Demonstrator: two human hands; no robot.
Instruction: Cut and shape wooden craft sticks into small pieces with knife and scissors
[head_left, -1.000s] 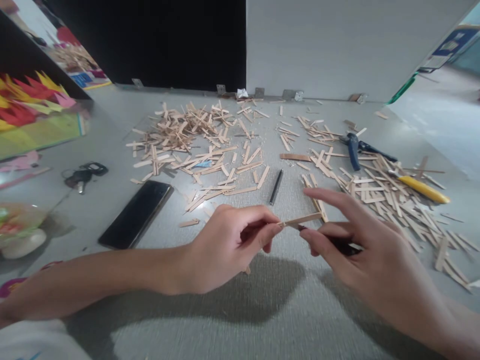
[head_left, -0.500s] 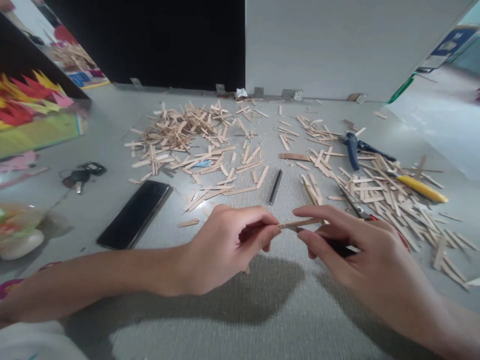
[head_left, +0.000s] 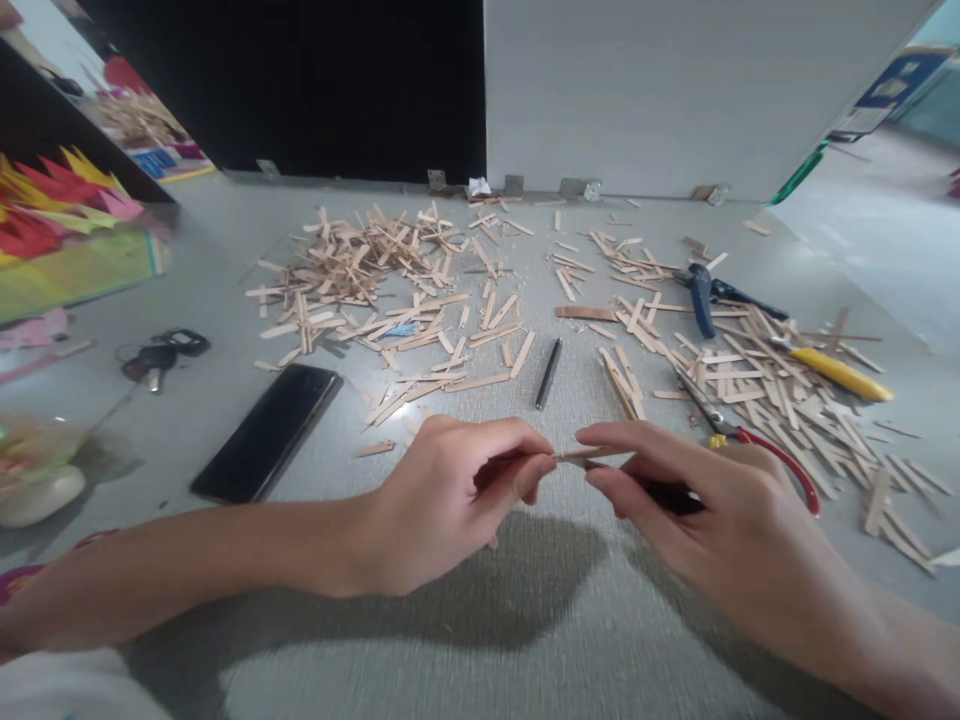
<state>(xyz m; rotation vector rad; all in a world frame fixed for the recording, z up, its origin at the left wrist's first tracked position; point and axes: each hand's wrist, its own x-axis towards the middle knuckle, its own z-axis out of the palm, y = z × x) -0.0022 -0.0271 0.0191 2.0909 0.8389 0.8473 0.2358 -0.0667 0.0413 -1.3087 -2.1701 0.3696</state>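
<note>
My left hand (head_left: pixel 457 495) is closed in a pinch on one end of a thin wooden stick (head_left: pixel 581 453), held level just above the grey table (head_left: pixel 480 640). My right hand (head_left: pixel 697 500) is closed too: its forefinger lies along the top of the stick and its thumb presses from below. A dark tool (head_left: pixel 667 495) is tucked in the right palm; I cannot make out what it is. A second stick end pokes out under the left hand.
Heaps of cut wooden sticks (head_left: pixel 360 270) cover the table's middle and right (head_left: pixel 780 385). A black phone (head_left: pixel 268 430), keys (head_left: pixel 161 355), a black pen (head_left: pixel 548 372), red-handled scissors (head_left: pixel 757 450), blue pliers (head_left: pixel 703 295) and a yellow knife (head_left: pixel 840 372) lie around. Colourful paper (head_left: pixel 60 200) sits far left.
My right hand's forefinger, raised and spread a second ago, has come down onto the stick and closed with the thumb. Both hands drifted slightly left. The scissors behind my right hand came into view.
</note>
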